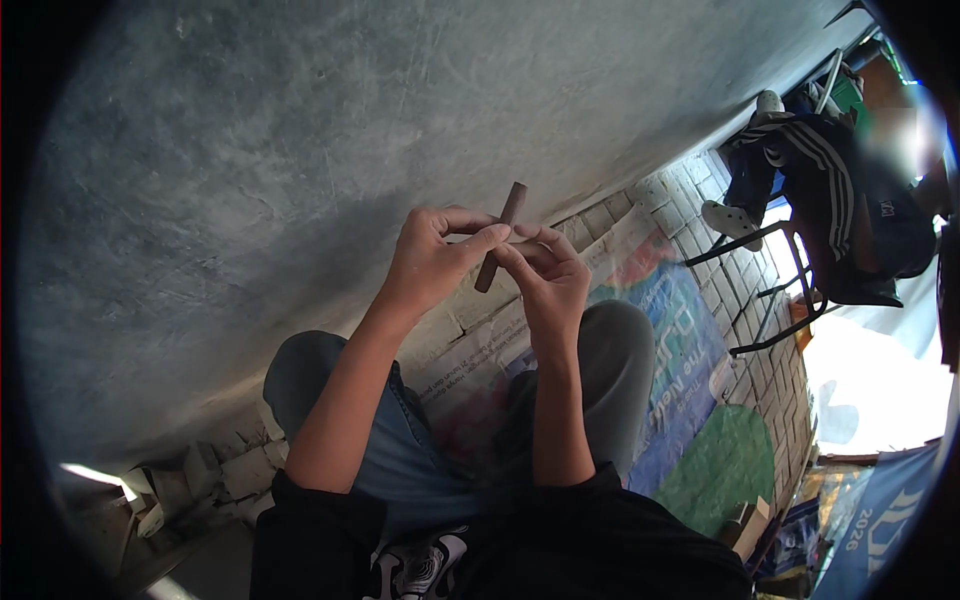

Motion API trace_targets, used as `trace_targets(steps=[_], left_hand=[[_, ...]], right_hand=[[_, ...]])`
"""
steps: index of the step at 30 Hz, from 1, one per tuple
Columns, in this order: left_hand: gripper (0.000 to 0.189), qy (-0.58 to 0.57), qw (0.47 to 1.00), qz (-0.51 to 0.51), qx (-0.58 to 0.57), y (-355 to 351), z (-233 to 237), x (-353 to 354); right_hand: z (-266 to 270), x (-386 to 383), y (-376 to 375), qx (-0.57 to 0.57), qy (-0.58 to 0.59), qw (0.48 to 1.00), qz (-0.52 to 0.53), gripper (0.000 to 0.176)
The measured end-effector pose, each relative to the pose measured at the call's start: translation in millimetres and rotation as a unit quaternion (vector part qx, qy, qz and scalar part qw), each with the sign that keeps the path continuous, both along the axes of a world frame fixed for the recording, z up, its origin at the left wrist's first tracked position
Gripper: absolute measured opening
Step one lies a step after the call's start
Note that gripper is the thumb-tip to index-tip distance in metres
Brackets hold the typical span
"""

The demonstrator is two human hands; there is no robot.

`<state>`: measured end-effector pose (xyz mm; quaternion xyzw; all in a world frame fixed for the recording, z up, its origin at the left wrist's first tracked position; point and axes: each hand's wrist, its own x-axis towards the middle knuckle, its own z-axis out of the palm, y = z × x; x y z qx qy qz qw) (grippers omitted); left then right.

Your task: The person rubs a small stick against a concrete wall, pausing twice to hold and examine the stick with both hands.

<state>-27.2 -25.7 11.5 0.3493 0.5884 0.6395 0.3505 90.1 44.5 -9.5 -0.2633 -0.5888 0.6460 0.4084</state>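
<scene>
A short, flat-looking dark brown strip [514,204] is held slanted in front of me, its upper end pointing away and its lower end showing under my fingers. My left hand [430,255] pinches it from the left, thumb stretched over its middle. From the other side, my right hand [552,272] grips the same strip with thumb and fingertips, right against the left thumb. The middle of the strip is hidden by the fingers. Both hands are above my bent knees.
A grey wall [250,130] rises close on the left and ahead. A printed banner [685,365] covers part of the brick floor [755,330]. At right, a person in dark striped clothes [815,190] sits on a metal-framed chair [790,245]. Rubble [200,470] lies lower left.
</scene>
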Motion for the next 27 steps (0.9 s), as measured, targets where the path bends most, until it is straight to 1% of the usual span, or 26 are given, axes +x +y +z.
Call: trace_targets(steps=[1, 3, 4, 6, 8, 10, 12, 13, 15, 16, 18, 22, 23, 25, 26, 27], left_hand=[[0.017, 0.010, 1.000, -0.001, -0.007, 0.0, 0.5, 0.3], [0.019, 0.027, 1.000, 0.003, 0.002, 1.8, -3.8, 1.8], [0.021, 0.044, 0.999, 0.006, 0.012, 2.5, -4.8, 2.4], [0.019, 0.054, 0.998, -0.009, 0.000, 2.3, -1.9, 3.4], [0.016, 0.063, 0.998, -0.026, -0.013, 3.1, 0.2, 4.6], [0.016, 0.037, 0.999, -0.034, 0.007, 4.5, 1.1, 4.2], [0.017, 0.036, 0.999, -0.032, 0.021, 5.8, 0.4, 3.5], [0.019, 0.033, 0.998, -0.027, 0.036, 7.4, 0.2, 3.5], [0.018, 0.030, 0.998, -0.029, 0.049, 10.1, -2.2, 3.3], [0.018, 0.027, 0.997, -0.027, 0.064, 10.4, -2.8, 2.1], [0.018, 0.029, 0.997, -0.029, 0.058, 8.6, 1.6, 2.6], [0.018, 0.012, 0.998, -0.034, 0.058, 12.7, -0.4, -1.7], [0.018, 0.012, 0.998, -0.033, 0.060, 14.1, -1.3, -2.1], [0.026, -0.009, 1.000, -0.016, 0.025, 15.7, -1.8, -2.1], [0.026, -0.008, 1.000, -0.013, 0.023, 16.0, -0.3, -0.5], [0.030, -0.046, 0.998, -0.002, 0.034, 17.0, 2.1, 1.8]], right_hand=[[0.2, 1.6, 1.5, 0.000, 0.001, 1.000, 0.000, 0.028], [1.0, 6.0, 5.2, -0.059, -0.027, 0.997, 0.035, 0.025], [1.4, 7.9, 7.2, -0.059, -0.025, 0.997, 0.035, 0.025], [2.9, 11.1, 11.9, -0.038, -0.080, 0.995, 0.056, 0.020], [5.6, 14.6, 18.1, -0.020, -0.080, 0.994, 0.070, 0.019], [10.0, 17.5, 25.5, -0.001, -0.078, 0.994, 0.080, 0.018], [17.8, 19.1, 31.3, 0.073, -0.114, 0.985, 0.107, 0.020], [21.7, 18.8, 34.1, 0.074, -0.113, 0.985, 0.104, 0.020], [28.7, 17.4, 36.6, 0.219, -0.179, 0.953, 0.111, 0.024], [34.2, 17.3, 37.4, 0.218, -0.178, 0.953, 0.112, 0.024], [44.0, 18.1, 40.0, 0.263, -0.212, 0.928, 0.154, 0.025], [47.1, 11.0, 47.7, 0.259, -0.239, 0.924, 0.147, 0.022], [50.8, 8.0, 46.0, 0.279, -0.254, 0.917, 0.132, 0.020], [55.0, 2.7, 46.3, 0.298, -0.267, 0.908, 0.120, 0.018], [56.6, -0.7, 49.1, 0.325, -0.248, 0.907, 0.098, 0.017], [58.6, -5.7, 52.3, 0.351, -0.227, 0.905, 0.076, 0.015]])
